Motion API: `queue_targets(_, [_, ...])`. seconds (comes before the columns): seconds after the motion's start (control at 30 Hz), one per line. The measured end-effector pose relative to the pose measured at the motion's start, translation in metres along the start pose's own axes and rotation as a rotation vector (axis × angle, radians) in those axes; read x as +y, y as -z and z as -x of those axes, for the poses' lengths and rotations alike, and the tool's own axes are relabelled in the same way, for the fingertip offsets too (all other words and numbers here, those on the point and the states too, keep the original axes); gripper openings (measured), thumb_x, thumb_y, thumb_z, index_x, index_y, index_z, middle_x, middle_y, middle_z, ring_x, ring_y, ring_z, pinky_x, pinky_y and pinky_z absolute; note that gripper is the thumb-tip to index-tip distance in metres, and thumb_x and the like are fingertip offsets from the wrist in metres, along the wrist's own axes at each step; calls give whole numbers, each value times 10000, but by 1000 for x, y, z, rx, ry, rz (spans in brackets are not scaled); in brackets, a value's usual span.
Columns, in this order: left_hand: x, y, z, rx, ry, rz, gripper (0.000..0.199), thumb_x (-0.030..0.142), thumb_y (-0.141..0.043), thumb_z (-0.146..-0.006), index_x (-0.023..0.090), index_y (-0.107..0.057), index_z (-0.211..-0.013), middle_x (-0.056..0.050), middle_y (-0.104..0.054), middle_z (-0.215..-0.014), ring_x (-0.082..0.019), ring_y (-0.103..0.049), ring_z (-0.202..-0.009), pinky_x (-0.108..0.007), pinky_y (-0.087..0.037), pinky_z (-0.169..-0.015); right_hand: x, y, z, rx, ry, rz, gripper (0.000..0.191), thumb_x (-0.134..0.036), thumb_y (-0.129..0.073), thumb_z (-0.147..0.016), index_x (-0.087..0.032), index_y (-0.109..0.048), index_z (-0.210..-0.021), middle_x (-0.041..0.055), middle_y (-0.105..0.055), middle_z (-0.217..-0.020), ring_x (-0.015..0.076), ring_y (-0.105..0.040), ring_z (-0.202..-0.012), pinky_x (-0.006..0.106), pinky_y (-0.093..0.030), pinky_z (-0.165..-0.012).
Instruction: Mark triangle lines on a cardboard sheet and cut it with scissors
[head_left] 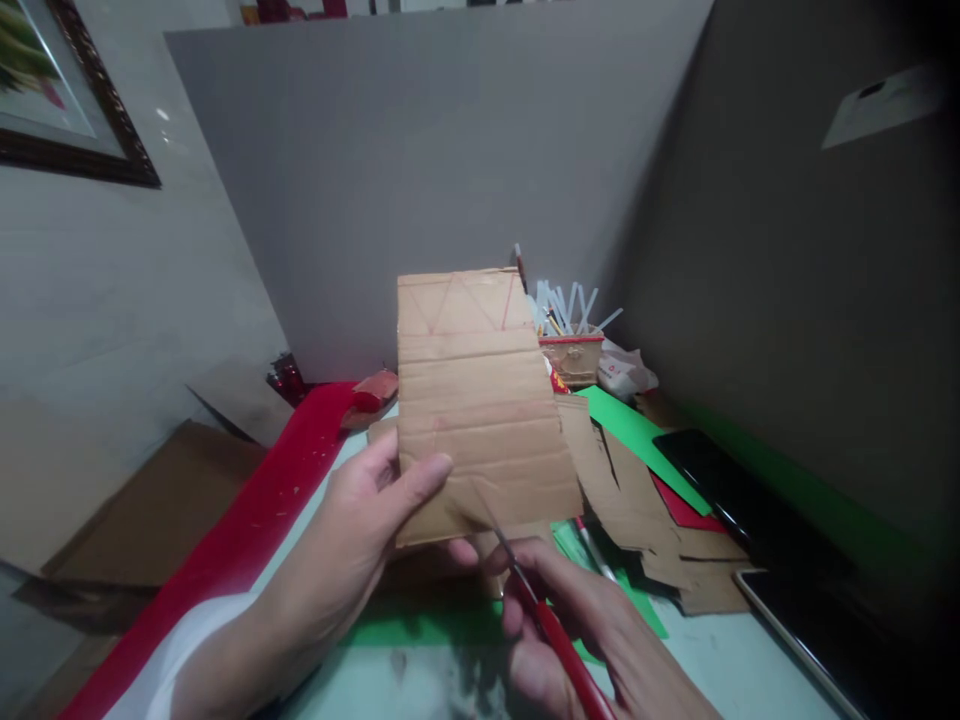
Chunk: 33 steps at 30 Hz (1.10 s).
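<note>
My left hand (367, 510) grips a piece of brown cardboard (480, 390) by its lower left, with the thumb on the front and fingers behind. The cardboard is held up and carries horizontal creases. Faint red zigzag lines cross its top band. My right hand (562, 620) is closed around a red-handled tool (559, 640) with a slim metal blade; whether it is scissors or a knife I cannot tell. The blade points up and left, its tip over the cardboard's lower middle. Whether it touches the surface is unclear.
Behind the cardboard stands a box of white sticks (574, 350) beside a crumpled plastic bag (626, 372). Cardboard scraps (630, 490) and a green strip (637, 440) lie at right, near two black phone-like devices (750, 500). Red material (225, 550) runs along the left edge.
</note>
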<state>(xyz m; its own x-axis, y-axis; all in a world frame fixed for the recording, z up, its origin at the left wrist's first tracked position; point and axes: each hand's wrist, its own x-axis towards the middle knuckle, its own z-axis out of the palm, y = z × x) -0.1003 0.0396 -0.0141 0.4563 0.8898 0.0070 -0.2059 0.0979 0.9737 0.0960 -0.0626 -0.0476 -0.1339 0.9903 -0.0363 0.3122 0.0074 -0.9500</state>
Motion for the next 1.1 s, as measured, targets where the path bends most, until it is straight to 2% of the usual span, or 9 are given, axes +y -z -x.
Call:
queue_targets(0.07, [-2,0,-1,-7,-1,-2,464,374,-896,-922,253,-750,-1346,-63,-802,-1304,-162,-756,-673,-269,-666,-598,2,0,1,13,28,-6,533,-712,-681,-947,-258,-766,-1213,83,-803,-1068,267,-705,-919,379,-574,-856])
queue_targets(0.17, [-3,1,0,-24,4,-5,458,336,-888,-917,260,-744,-1346,-43,-809,-1283,-131,-732,-606,-243,-640,-588,2,0,1,23,34,-1,544,-729,-674,-945,-264,-759,-1215,81,-793,-1054,272,-697,-924,376,-568,-837])
queue_targets(0.37, [5,-3,6,-41,42,-40,479,376,-944,-868,210,-751,-1274,-59,-845,-1119,-154,-771,-634,-243,-659,-679,-2,1,-1,-19,8,21,441,-649,-668,-941,-275,-706,-1170,35,-716,-1002,246,-631,-888,344,-497,-785])
queue_targets(0.47, [9,-6,8,-23,54,-72,481,362,-972,-828,185,-763,-1223,-67,-850,-1071,-154,-780,-649,-218,-650,-699,-4,3,-2,-27,3,31,451,-678,-683,-925,-277,-692,-1133,19,-690,-983,239,-612,-874,338,-466,-762])
queue_targets(0.57, [9,-6,7,-30,49,-65,510,348,-983,-808,171,-753,-1228,-72,-851,-1047,-159,-776,-657,-218,-643,-684,-3,4,0,-21,-19,42,486,-712,-693,-918,-275,-700,-1131,29,-709,-990,256,-636,-900,346,-481,-768])
queue_targets(0.77, [6,-4,5,-54,39,-22,517,334,-976,-821,172,-741,-1253,-80,-850,-1103,-154,-770,-666,-227,-647,-663,4,3,3,9,36,14,444,-627,-690,-942,-281,-727,-1216,61,-753,-1059,279,-671,-950,379,-550,-847])
queue_targets(0.93, [9,-7,8,-30,37,-1,466,319,-978,-817,159,-763,-1199,-70,-854,-1023,-145,-762,-625,-224,-652,-680,3,1,3,9,44,-25,482,-640,-704,-929,-272,-741,-1238,75,-767,-1092,282,-685,-965,398,-577,-881])
queue_targets(1.1, [10,-9,10,-9,50,-15,567,346,-1001,-787,165,-740,-1256,-89,-846,-1119,-162,-762,-678,-241,-660,-653,0,2,1,11,30,-19,445,-612,-709,-930,-280,-746,-1223,65,-771,-1080,281,-688,-956,394,-570,-877])
